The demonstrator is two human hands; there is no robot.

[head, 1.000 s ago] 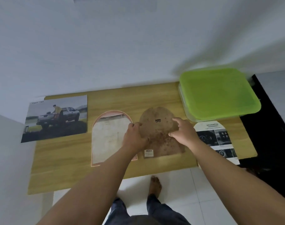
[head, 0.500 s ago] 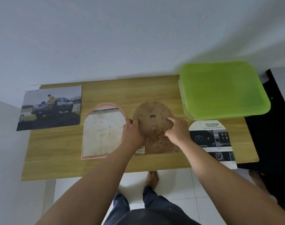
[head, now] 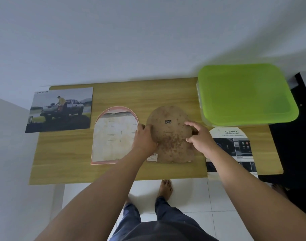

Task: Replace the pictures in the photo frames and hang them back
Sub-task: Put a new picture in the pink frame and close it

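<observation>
Wood-grain table [head: 70, 171] carries everything, pushed against a white wall. Green-lidded plastic box [head: 244, 94] sits on the far right corner; I read it as no part of the job.

Truck photo [head: 61, 110] lies flat at far left, overhanging the table's left side. It's a thin, light, floppy sheet. I'd lift it by two corners to avoid a crease.

Pink-rimmed arched frame [head: 114, 136] lies flat left of centre with a pale sheet in it. Rigid and probably glazed, so fragile. Take it by the rim, both hands.

Brown arched backing board [head: 169, 140] lies flat at centre, just right of the frame. Reads as hardboard: light, stiff, likelier to snap than bend if levered. The side edges are the best hold.

Arched dashboard print [head: 232, 140] lies right of the board, hanging over the near table edge. Limp, so it needs support.

Left hand [head: 145, 138] grips the board's left edge, fingers curled on it. Right hand [head: 199, 136] pinches the right edge, thumb and forefinger bent.

Black hanger [head: 168, 121] sits near the board's top, between the hands. Barcode sticker [head: 153, 156] is at its lower left.

Hidden:
- I can't tell whether a second frame lies under the board.
- I can't make out any retaining tabs.
- The box contents don't show.
- The right forearm covers part of the print.
- No wall hooks are in view.
</observation>
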